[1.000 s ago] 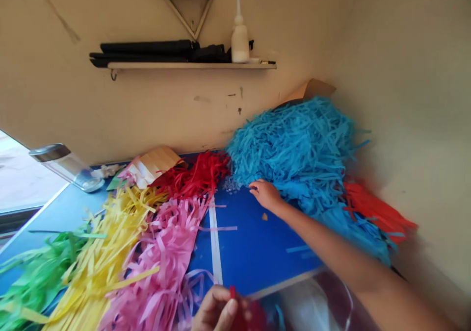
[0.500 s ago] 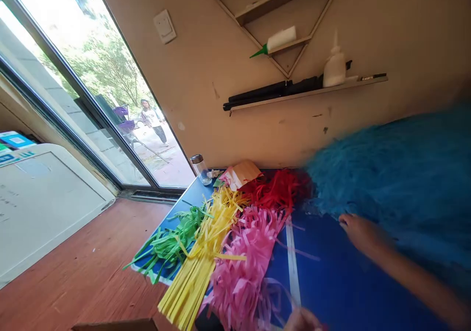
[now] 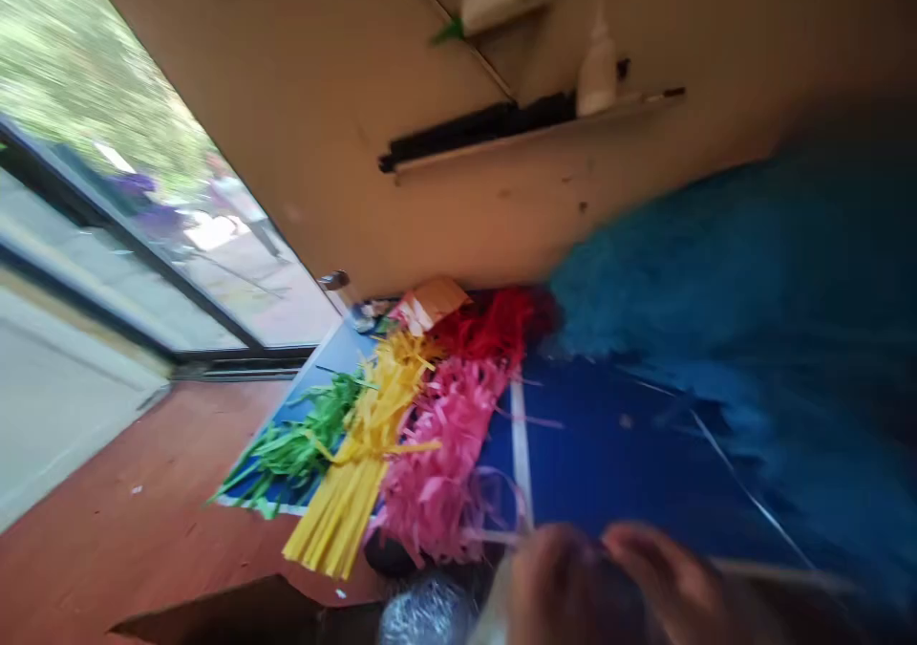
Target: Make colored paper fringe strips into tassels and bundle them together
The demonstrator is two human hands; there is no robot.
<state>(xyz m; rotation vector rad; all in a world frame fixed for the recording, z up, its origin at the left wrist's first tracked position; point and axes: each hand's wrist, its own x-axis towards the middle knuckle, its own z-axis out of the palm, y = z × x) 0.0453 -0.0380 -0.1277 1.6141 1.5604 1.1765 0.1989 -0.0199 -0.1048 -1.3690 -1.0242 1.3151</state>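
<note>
Pink strips (image 3: 448,444) lie on the table (image 3: 616,454), just up and left of the hands. Their long axis runs from the wall end down to the near edge, leaning a bit left. Both hands are a total blur at the bottom, close together. The left hand (image 3: 555,583) is nearer the pink, with the right hand (image 3: 670,578) beside it. Honestly can't tell if either is open, closed or holding anything. Further out there are yellow strips (image 3: 358,463) and green strips (image 3: 301,444) to the left, red strips (image 3: 494,325) behind, and a big blue heap (image 3: 716,272) on the right.

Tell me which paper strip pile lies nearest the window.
The green pile, leftmost on the table; the yellow pile, pink pile, red pile and blue heap lie further right.
</note>
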